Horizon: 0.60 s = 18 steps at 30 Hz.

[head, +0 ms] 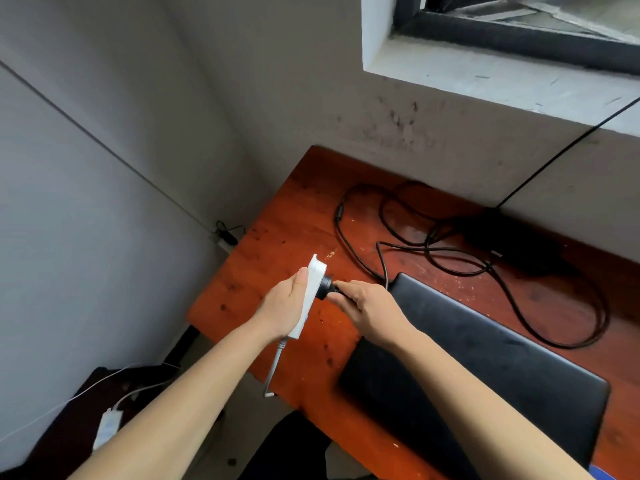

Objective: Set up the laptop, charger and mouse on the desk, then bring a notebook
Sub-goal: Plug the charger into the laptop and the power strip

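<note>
Both forearms reach in from the bottom edge, and between them the closed black laptop [485, 362] lies flat on the reddish wooden desk [277, 237], its lid blank with no logo I can read. My left hand [287, 303] is wrapped around a white power strip [309, 296], held on edge above the desk's left side, its white cord [275, 367] hanging down past the desk edge. My right hand [367, 306] pinches the black charger plug [326, 287], which is pressed against the face of the strip. From the plug, the black charger cable [450, 254] runs back in loose loops over the desk toward the wall, beside the laptop's far edge. No writing is legible on the strip, plug or cable. Under the window [519, 36] the wall is scuffed.
</note>
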Available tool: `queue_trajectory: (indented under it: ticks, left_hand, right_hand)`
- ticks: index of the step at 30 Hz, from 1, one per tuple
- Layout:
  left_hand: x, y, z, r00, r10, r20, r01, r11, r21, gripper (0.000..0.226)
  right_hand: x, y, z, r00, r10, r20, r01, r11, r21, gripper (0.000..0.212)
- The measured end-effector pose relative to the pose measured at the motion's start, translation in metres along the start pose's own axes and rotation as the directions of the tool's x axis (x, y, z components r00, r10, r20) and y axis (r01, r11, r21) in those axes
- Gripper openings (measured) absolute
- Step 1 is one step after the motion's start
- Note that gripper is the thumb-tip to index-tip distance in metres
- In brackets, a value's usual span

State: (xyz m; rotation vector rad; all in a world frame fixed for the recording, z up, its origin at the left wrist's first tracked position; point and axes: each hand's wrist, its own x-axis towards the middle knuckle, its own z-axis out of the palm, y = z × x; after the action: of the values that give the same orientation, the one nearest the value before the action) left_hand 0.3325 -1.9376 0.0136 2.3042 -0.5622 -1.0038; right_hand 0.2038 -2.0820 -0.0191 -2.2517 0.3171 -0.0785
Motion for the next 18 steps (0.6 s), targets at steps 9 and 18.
queue_trajectory:
  ticks: [9, 18]
  left_hand:
    - [0.017, -0.029, -0.006, 0.977, -0.207, 0.045, 0.212, 0.957, -0.200, 0.075]
    - [0.057, -0.043, 0.014, 0.992, -0.087, -0.087, 0.085, 0.996, -0.027, 0.067]
  right_hand:
    - [0.024, 0.001, 0.019, 0.999, -0.030, -0.027, 0.027, 0.995, -0.094, 0.030]
    - [0.037, 0.020, 0.042, 0.991, 0.125, 0.039, -0.102, 0.926, -0.364, 0.042]
